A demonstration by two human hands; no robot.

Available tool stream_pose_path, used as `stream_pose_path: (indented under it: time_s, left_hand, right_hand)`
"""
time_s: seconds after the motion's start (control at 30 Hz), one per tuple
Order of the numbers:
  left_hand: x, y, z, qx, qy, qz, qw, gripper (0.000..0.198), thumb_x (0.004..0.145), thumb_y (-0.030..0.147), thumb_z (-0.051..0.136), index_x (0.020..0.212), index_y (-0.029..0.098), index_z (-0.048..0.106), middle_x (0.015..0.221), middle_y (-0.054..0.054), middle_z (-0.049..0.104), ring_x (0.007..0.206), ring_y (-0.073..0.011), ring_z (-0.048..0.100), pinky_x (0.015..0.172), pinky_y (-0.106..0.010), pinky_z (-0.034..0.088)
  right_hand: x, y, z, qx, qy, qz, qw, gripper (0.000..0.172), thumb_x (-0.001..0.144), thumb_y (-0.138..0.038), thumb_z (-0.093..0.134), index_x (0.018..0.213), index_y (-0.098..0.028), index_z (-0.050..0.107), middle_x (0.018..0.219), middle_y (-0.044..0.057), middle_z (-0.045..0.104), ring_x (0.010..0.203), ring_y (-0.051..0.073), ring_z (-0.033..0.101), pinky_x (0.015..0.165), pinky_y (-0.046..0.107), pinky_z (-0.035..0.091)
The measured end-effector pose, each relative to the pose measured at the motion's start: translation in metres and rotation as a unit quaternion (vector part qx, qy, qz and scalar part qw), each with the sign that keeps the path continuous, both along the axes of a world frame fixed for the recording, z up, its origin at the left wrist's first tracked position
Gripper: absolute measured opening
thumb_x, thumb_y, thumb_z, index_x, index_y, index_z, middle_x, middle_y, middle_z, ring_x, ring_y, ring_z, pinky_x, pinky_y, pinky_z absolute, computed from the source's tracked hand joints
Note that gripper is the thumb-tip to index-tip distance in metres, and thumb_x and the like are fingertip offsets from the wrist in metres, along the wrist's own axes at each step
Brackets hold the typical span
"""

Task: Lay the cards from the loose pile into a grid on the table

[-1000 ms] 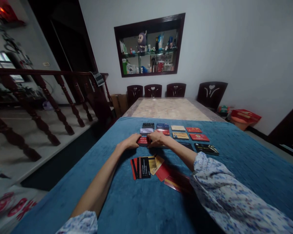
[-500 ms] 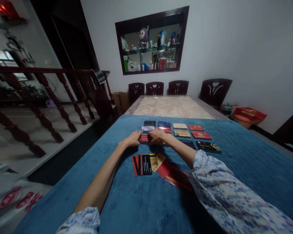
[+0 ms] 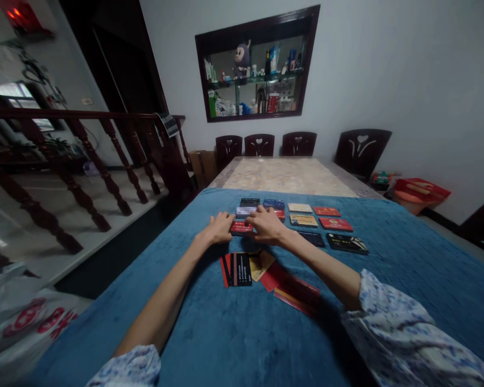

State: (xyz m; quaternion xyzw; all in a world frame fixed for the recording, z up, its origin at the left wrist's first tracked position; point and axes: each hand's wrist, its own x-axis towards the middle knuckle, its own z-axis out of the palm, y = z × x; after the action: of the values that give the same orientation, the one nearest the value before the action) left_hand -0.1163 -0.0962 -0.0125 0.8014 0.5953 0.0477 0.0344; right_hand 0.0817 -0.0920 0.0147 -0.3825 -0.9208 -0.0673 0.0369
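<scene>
A stack of red cards (image 3: 242,228) lies on the blue cloth between my hands. My left hand (image 3: 215,228) has its bent fingers against the stack's left edge. From the other side, my right hand (image 3: 267,226) curls its fingers at the right end, covering part of it; its exact contact is partly hidden. Just behind are a pale card stack (image 3: 246,212) and another red stack (image 3: 279,215), partly covered by my right hand. Nearer me, a black card (image 3: 240,270) overlaps striped ones, beside gold cards (image 3: 261,263) and loose red cards (image 3: 296,293).
More stacks stand in rows to the right, including a yellow one (image 3: 304,220), a red one (image 3: 335,223) and a black one (image 3: 347,243). The blue cloth (image 3: 210,333) covers the near part of the table. Chairs (image 3: 363,153) stand around the far end.
My right hand has shifted slightly right and its knuckles are higher, so more of the red stack shows. The right forearm has swung outward. The camera view has turned a little left.
</scene>
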Motion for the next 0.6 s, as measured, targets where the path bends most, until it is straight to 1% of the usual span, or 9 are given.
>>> stream_pose_path:
  time_s: [0.13,0.2,0.27,0.37,0.47,0.53,0.6]
  left_hand:
    - [0.003,-0.015,0.003,0.046,0.02,-0.01,0.999,0.034,0.082,0.011,0.048,0.113,0.017,0.06,0.118,-0.014,0.056,0.114,-0.0302,0.049,0.097,-0.052,0.04]
    - [0.004,-0.026,0.003,0.056,0.002,-0.034,0.998,0.031,0.082,0.007,0.046,0.106,0.017,0.063,0.118,-0.013,0.058,0.111,-0.0284,0.05,0.096,-0.051,0.04]
    - [0.004,-0.039,0.0,0.054,-0.026,-0.067,0.996,0.032,0.081,0.004,0.046,0.103,0.018,0.065,0.118,-0.011,0.061,0.111,-0.0271,0.049,0.096,-0.051,0.039]
    - [0.005,-0.059,-0.006,0.026,-0.07,-0.122,0.99,0.033,0.081,0.002,0.048,0.101,0.019,0.068,0.117,-0.008,0.065,0.113,-0.0267,0.048,0.098,-0.053,0.036]
    - [0.004,-0.075,-0.012,-0.007,-0.104,-0.158,0.982,0.039,0.081,0.002,0.047,0.107,0.022,0.069,0.122,-0.007,0.066,0.12,-0.028,0.044,0.101,-0.057,0.033]
    - [0.002,-0.081,-0.015,-0.025,-0.115,-0.17,0.978,0.047,0.078,0.0,0.048,0.112,0.024,0.069,0.128,-0.005,0.065,0.127,-0.0291,0.04,0.104,-0.058,0.031]
    - [0.001,-0.083,-0.017,-0.041,-0.112,-0.179,0.977,0.06,0.071,-0.004,0.047,0.117,0.027,0.067,0.132,-0.003,0.064,0.133,-0.0298,0.037,0.105,-0.059,0.029]
  right_hand:
    - [0.006,-0.02,-0.003,-0.025,-0.001,0.025,0.999,0.023,0.088,-0.032,0.061,0.106,-0.021,0.071,0.114,0.012,0.069,0.114,0.032,0.045,0.09,0.045,0.035]
    - [0.009,-0.03,-0.007,-0.036,0.004,0.039,0.999,0.021,0.088,-0.032,0.061,0.104,-0.021,0.072,0.113,0.011,0.07,0.113,0.031,0.045,0.089,0.044,0.033]
    - [0.012,-0.038,-0.012,-0.044,0.014,0.052,0.998,0.021,0.088,-0.032,0.061,0.102,-0.022,0.072,0.111,0.01,0.07,0.113,0.03,0.046,0.087,0.043,0.032]
    - [0.016,-0.046,-0.02,-0.046,0.026,0.068,0.996,0.02,0.087,-0.032,0.06,0.099,-0.021,0.072,0.106,0.01,0.07,0.111,0.03,0.046,0.086,0.042,0.031]
    - [0.019,-0.051,-0.028,-0.046,0.031,0.07,0.996,0.019,0.088,-0.032,0.058,0.094,-0.02,0.071,0.101,0.01,0.07,0.11,0.03,0.045,0.083,0.041,0.03]
    - [0.02,-0.053,-0.032,-0.053,0.034,0.067,0.996,0.019,0.087,-0.032,0.057,0.093,-0.02,0.071,0.101,0.01,0.069,0.11,0.03,0.045,0.081,0.04,0.03]
    - [0.022,-0.055,-0.034,-0.063,0.036,0.067,0.995,0.018,0.086,-0.031,0.059,0.094,-0.021,0.071,0.101,0.009,0.069,0.109,0.03,0.046,0.081,0.039,0.03]
